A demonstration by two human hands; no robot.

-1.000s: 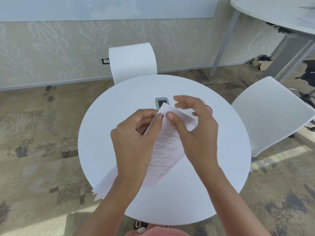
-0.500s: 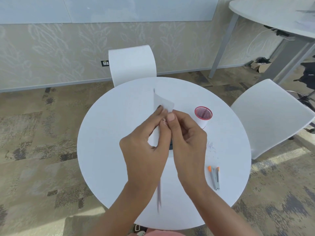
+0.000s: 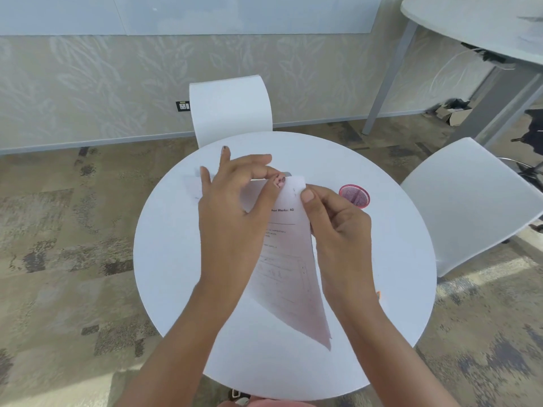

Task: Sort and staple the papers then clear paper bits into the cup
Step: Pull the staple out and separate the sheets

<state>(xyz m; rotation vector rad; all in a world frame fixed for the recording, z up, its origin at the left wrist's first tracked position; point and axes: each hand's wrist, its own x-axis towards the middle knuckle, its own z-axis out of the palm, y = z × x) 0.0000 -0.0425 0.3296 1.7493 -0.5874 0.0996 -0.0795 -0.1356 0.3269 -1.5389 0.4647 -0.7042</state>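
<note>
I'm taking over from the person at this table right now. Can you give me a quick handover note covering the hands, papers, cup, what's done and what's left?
Left hand: pinches the top edge of the papers, held above the table.
Right hand: pinches their top right corner.
Cup: pink mesh, standing on the table beyond the right hand.
Done: papers are held together at one corner. Small dark marks there may be staples, but I cannot tell.
Left: staple if needed, then clear bits into the cup. No bits show, though the hands hide part of the table.
</note>
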